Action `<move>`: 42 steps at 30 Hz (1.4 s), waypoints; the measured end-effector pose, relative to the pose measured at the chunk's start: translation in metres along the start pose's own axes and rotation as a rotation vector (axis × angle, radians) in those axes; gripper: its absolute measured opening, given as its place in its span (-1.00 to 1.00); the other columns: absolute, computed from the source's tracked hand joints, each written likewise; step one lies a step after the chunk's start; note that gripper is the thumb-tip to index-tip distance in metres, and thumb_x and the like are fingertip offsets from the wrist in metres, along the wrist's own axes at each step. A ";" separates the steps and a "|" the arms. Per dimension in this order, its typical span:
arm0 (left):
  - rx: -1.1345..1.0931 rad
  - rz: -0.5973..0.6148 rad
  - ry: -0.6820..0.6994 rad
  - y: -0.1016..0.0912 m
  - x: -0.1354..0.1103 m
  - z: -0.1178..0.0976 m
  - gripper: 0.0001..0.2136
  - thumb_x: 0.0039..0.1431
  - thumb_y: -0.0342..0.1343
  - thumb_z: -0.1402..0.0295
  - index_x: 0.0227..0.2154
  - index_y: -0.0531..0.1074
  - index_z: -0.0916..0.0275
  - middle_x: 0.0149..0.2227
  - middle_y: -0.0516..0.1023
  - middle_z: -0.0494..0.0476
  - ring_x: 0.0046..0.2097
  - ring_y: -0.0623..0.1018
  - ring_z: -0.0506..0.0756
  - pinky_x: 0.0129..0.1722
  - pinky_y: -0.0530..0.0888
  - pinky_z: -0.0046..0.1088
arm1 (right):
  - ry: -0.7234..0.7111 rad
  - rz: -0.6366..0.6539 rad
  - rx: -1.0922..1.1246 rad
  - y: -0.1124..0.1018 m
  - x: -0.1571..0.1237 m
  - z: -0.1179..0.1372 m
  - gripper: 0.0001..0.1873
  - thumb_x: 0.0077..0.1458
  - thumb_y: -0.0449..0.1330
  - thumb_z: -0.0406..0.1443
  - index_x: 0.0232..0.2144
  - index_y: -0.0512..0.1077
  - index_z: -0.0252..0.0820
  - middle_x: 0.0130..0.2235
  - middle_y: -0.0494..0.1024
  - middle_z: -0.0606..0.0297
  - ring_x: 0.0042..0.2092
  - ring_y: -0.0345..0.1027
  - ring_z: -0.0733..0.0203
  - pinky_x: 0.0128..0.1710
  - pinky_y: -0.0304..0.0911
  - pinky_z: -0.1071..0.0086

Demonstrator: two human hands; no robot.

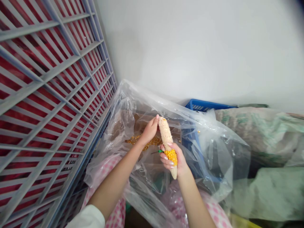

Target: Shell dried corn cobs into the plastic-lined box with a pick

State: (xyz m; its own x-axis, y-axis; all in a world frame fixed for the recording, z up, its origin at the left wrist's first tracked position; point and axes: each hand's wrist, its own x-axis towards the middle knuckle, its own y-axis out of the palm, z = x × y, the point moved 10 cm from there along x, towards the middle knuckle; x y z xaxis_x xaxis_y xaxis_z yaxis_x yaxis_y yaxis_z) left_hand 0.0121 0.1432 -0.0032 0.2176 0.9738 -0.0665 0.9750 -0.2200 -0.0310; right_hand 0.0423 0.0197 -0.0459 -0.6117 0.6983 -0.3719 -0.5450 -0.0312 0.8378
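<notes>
The right hand (pixel 174 160) grips a part-stripped corn cob (pixel 166 136) upright above a clear plastic bag (pixel 209 158), a small green-handled tool (pixel 157 151) jutting from its fingers. The left hand (pixel 149 130), fingers together, sits at the cob's tip; any grip is unclear. Loose kernels (pixel 143 142) lie inside the bag; a blue crate (pixel 204 105) stands beyond it.

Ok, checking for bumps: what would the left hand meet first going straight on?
Probably the bare tip of the corn cob, right by the left hand; depth is unclear from this view.
</notes>
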 end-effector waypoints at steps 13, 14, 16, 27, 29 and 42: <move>0.178 0.124 0.004 0.004 -0.007 -0.006 -0.60 0.11 -0.22 -0.03 -0.52 0.21 0.22 -0.64 0.21 -0.07 -0.61 0.27 -0.07 -0.62 0.22 -0.54 | -0.086 -0.447 -0.401 -0.024 -0.017 0.014 -0.68 -0.19 0.22 -0.10 -0.54 0.33 -0.25 -0.69 0.31 0.44 -0.75 0.13 0.42 -0.81 0.01 0.55; 0.175 0.120 0.023 0.005 -0.007 -0.006 -0.61 0.12 -0.22 -0.02 -0.52 0.20 0.22 -0.63 0.21 -0.07 -0.60 0.26 -0.07 -0.61 0.22 -0.54 | -0.083 -0.437 -0.392 -0.023 -0.017 0.013 -0.68 -0.19 0.22 -0.10 -0.54 0.33 -0.26 -0.69 0.31 0.44 -0.75 0.13 0.42 -0.81 0.01 0.55; 0.173 0.102 0.062 0.003 -0.007 -0.007 -0.62 0.14 -0.22 0.01 -0.53 0.20 0.22 -0.62 0.21 -0.06 -0.58 0.25 -0.08 -0.58 0.21 -0.55 | -0.079 -0.421 -0.381 -0.023 -0.017 0.012 -0.69 -0.19 0.22 -0.11 -0.54 0.33 -0.26 -0.69 0.31 0.44 -0.75 0.12 0.42 -0.81 0.01 0.55; 0.004 0.017 -0.068 -0.005 0.000 0.012 -0.67 0.17 -0.15 0.31 -0.01 0.21 0.22 -0.30 0.48 0.11 -0.34 0.48 0.03 -0.29 0.41 -0.42 | -0.100 -0.352 -0.217 -0.024 -0.020 0.020 -0.71 -0.17 0.19 -0.10 -0.50 0.33 -0.21 -0.67 0.31 0.44 -0.73 0.09 0.44 -0.78 -0.01 0.57; 0.159 -0.103 -0.050 -0.021 0.002 0.013 -0.69 0.15 -0.13 0.33 -0.05 0.27 0.24 -0.32 0.51 0.13 -0.24 0.49 0.06 -0.14 0.37 -0.36 | -0.119 -0.368 -0.192 -0.024 -0.019 0.021 -0.70 -0.17 0.20 -0.09 -0.50 0.33 -0.21 -0.66 0.31 0.44 -0.72 0.09 0.45 -0.77 0.00 0.57; -0.231 -0.025 -0.400 0.004 -0.039 0.033 -0.73 0.15 -0.14 0.15 -0.33 0.30 0.25 -0.41 0.47 0.11 -0.46 0.48 0.00 -0.53 0.41 -0.51 | -0.874 -0.528 -0.224 -0.019 -0.055 0.092 -0.71 -0.07 0.19 -0.09 -0.31 0.41 -0.12 -0.29 0.52 0.33 -0.17 0.36 0.26 -0.16 0.24 0.39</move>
State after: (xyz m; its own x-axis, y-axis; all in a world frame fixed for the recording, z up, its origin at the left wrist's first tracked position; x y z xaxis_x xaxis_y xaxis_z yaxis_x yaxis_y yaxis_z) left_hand 0.0058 0.1028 -0.0339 0.2041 0.8697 -0.4494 0.9740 -0.1344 0.1823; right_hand 0.1390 0.0476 -0.0050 0.3141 0.9330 -0.1758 -0.7710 0.3587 0.5262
